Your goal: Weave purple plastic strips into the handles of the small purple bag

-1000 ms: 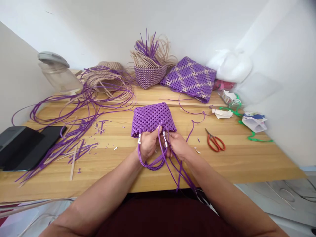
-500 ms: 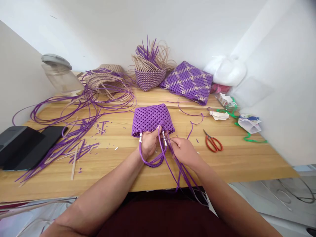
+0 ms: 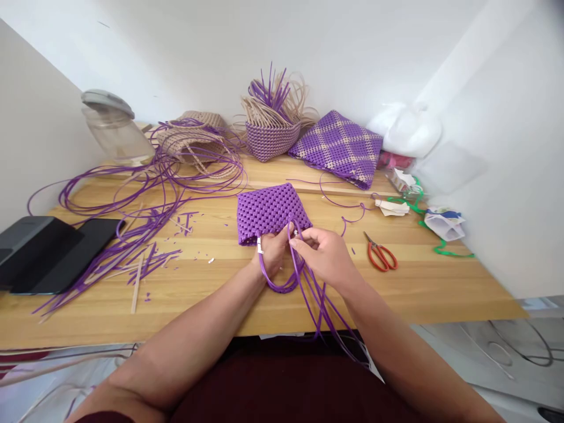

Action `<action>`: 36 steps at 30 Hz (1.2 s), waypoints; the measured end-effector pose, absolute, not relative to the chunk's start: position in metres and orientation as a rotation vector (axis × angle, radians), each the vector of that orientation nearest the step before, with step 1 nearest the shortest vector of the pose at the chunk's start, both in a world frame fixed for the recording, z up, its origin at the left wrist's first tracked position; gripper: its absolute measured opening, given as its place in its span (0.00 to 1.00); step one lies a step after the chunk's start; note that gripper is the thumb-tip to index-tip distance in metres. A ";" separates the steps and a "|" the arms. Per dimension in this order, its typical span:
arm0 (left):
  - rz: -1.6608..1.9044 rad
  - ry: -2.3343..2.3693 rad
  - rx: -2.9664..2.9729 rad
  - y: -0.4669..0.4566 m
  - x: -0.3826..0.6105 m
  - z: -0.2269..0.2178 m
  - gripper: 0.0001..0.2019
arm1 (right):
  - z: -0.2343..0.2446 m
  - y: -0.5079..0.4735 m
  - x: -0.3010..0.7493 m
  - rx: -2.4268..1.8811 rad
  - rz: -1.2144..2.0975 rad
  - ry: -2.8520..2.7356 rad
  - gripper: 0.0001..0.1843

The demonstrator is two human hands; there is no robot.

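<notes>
In front of me lies a small purple woven bag (image 3: 269, 210), its rim towards me. My left hand (image 3: 274, 247) is closed on that rim, partly inside the opening, with the thumb on top. Purple cords form a looped handle (image 3: 282, 289) below the rim, and a white wrap (image 3: 259, 244) binds its left end. My right hand (image 3: 324, 252) pinches a purple plastic strip (image 3: 291, 235) at the rim, close to the left thumb. Several loose strips (image 3: 326, 311) hang from there over the table edge. My right fingers partly hide the handle's other end.
Red-handled scissors (image 3: 381, 255) lie to the right. Purple strips (image 3: 158, 176) coil at the left, near cut scraps (image 3: 150, 258) and a black phone (image 3: 70, 255). Behind stand an unfinished basket (image 3: 271, 140), a purple-and-beige bag (image 3: 341, 147) and a lidded jar (image 3: 117, 129).
My right hand has moved up and left to the bag's rim, beside my left thumb. It now covers the handle's right end. The whole view has shifted slightly.
</notes>
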State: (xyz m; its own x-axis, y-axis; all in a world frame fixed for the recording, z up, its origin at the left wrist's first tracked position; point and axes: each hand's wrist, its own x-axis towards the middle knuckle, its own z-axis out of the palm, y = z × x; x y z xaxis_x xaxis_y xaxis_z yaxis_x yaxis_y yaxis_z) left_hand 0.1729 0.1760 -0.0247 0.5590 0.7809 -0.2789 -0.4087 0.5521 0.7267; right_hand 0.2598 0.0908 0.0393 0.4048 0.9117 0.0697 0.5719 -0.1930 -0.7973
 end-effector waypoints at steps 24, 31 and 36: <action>0.810 0.554 0.827 0.171 0.170 -0.012 0.15 | 0.023 0.073 0.294 -1.771 0.703 -1.049 0.24; 0.741 0.515 0.746 0.171 0.172 -0.015 0.15 | 0.021 0.062 0.296 -1.854 0.614 -1.135 0.13; 0.673 0.536 0.836 0.170 0.168 -0.015 0.16 | 0.005 0.071 0.280 -1.787 0.687 -1.135 0.06</action>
